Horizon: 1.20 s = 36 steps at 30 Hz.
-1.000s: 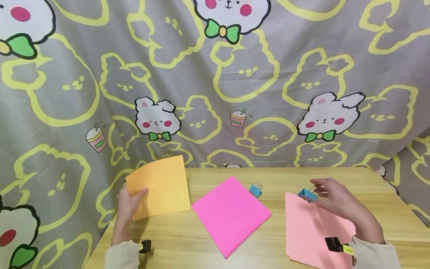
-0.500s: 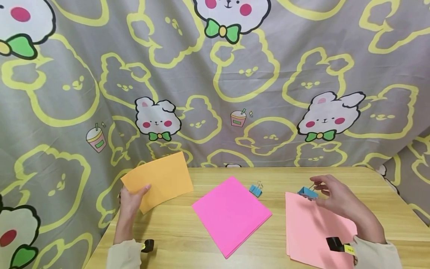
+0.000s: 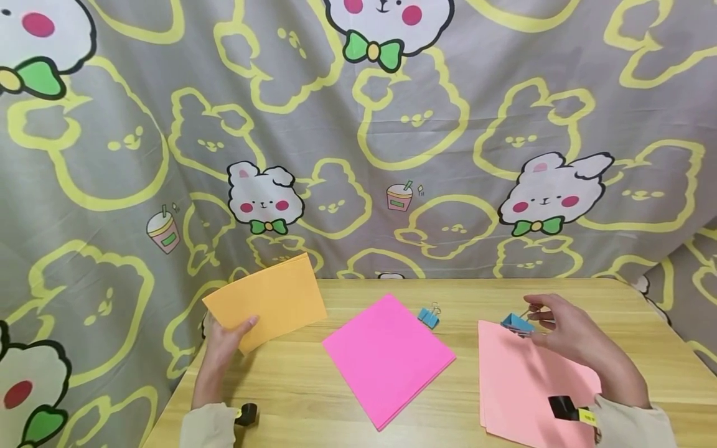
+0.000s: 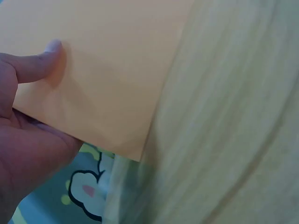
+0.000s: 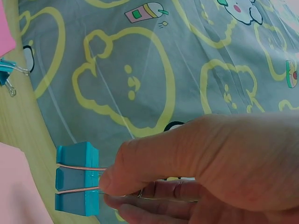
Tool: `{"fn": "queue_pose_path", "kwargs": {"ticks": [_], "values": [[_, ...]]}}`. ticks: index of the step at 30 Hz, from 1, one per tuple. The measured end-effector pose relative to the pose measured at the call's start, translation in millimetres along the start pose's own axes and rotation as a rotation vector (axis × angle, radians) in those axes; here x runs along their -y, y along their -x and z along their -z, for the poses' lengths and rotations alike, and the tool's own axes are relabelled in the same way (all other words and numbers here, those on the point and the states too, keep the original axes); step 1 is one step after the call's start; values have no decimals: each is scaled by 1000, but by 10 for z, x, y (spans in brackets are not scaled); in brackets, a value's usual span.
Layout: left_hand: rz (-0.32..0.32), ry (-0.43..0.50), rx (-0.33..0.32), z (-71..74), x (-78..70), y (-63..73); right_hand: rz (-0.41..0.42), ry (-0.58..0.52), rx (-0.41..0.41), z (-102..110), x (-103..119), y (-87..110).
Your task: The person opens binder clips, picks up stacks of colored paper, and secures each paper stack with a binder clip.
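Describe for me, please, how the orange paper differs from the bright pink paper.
The orange paper is held in the left grip, while the bright pink paper rests on the table. The orange paper is tilted up; the bright pink paper lies flat. Both look plain, with no visible marks.

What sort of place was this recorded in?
Probably an indoor desk or craft corner, though the room beyond isn't shown: a light wood-grain table stands before a grey fabric curtain with yellow cartoon outlines, and flat, four-sided orange paper is held up at the table's left side.
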<state>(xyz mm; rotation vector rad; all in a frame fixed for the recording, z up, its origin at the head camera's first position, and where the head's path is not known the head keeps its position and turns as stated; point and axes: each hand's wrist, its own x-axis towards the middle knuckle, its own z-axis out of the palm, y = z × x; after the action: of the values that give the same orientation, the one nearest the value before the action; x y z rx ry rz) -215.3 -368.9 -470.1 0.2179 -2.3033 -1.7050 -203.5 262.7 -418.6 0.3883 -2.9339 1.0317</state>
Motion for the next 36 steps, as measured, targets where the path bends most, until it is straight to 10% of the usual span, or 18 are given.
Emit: {"fn": "queue_pose_path", "kwargs": {"ticks": [7, 36], "values": [[9, 6, 128, 14, 63, 16, -16, -8, 18, 13, -16, -4], [19, 28, 153, -20, 3, 10, -130, -13, -2, -76, 76, -36]]}}
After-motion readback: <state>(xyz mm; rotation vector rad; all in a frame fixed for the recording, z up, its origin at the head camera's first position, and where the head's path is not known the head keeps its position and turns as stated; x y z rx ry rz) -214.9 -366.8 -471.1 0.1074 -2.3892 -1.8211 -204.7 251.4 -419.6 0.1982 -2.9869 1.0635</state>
